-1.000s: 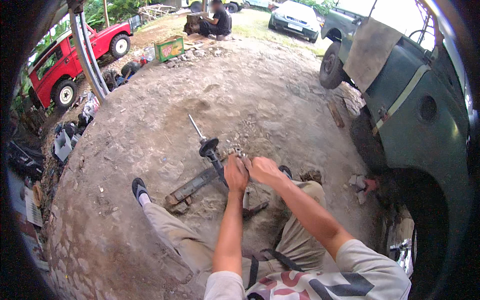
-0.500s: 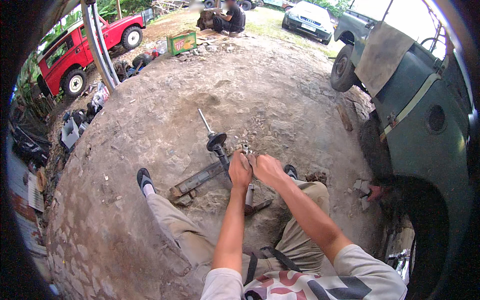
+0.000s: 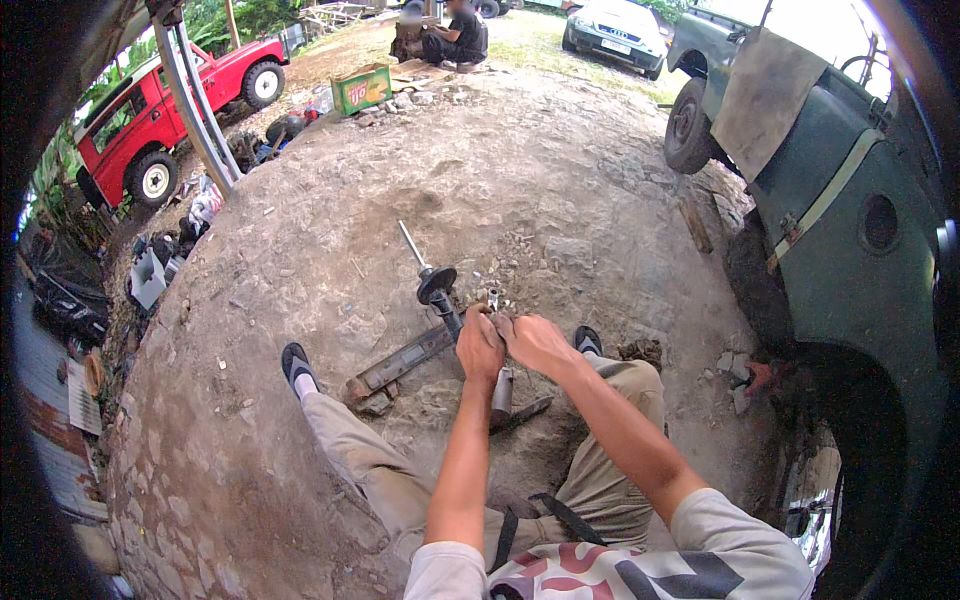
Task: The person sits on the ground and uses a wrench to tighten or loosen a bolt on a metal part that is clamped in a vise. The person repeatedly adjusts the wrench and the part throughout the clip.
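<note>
My left hand [image 3: 481,345] and my right hand [image 3: 532,340] meet between my knees with fingers closed around a small silver metal fitting [image 3: 493,298]; their exact grip is partly hidden. A black strut [image 3: 436,284] with a bright rod pointing away from me lies just left of them, partly behind my left hand. Beneath it a long rusty metal bar [image 3: 400,365] rests on the ground. A grey metal cylinder [image 3: 503,395] shows below my hands, beside a dark flat piece [image 3: 525,413].
A dark green off-road vehicle [image 3: 840,250] stands close on my right. A red off-road vehicle [image 3: 140,140] and a metal post [image 3: 195,95] are at left, near scattered scrap [image 3: 150,275]. Farther back are a green carton [image 3: 360,90], a seated person [image 3: 450,40] and a white car [image 3: 610,35].
The surroundings have shifted right in view and slightly up at the far side, as my head moved. My hands stay together at the fitting, with little visible movement.
</note>
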A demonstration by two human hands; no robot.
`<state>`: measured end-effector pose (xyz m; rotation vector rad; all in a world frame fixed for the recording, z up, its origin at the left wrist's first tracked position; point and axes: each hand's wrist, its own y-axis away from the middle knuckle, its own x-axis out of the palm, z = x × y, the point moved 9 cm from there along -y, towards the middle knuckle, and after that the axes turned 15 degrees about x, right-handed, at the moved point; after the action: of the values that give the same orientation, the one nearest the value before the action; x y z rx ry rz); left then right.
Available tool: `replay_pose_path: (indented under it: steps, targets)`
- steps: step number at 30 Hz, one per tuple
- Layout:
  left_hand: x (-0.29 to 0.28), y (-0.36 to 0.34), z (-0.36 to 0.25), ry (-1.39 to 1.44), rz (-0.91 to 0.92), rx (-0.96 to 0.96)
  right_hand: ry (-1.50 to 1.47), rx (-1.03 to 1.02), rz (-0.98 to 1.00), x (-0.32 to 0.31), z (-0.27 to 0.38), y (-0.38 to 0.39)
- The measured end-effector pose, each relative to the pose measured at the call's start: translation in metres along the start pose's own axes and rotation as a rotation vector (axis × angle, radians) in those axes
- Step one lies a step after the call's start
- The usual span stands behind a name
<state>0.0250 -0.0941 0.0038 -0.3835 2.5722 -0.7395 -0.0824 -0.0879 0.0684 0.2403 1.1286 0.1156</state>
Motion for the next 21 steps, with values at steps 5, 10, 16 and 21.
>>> replay_pose_path:
  steps: [5,10,16,21]
  targets:
    - [-0.003,-0.004,-0.010,-0.002,-0.033,0.042,-0.118,-0.001,-0.089,0.000,-0.009,-0.003]
    - [-0.009,0.001,0.000,-0.021,-0.010,0.038,-0.073,-0.065,-0.059,0.006,-0.001,0.004]
    - [0.002,0.000,-0.009,0.005,0.047,0.010,-0.047,-0.006,-0.050,0.010,-0.013,-0.006]
    - [-0.007,-0.004,-0.006,0.042,0.019,0.008,-0.108,-0.082,-0.225,-0.001,0.001,0.006]
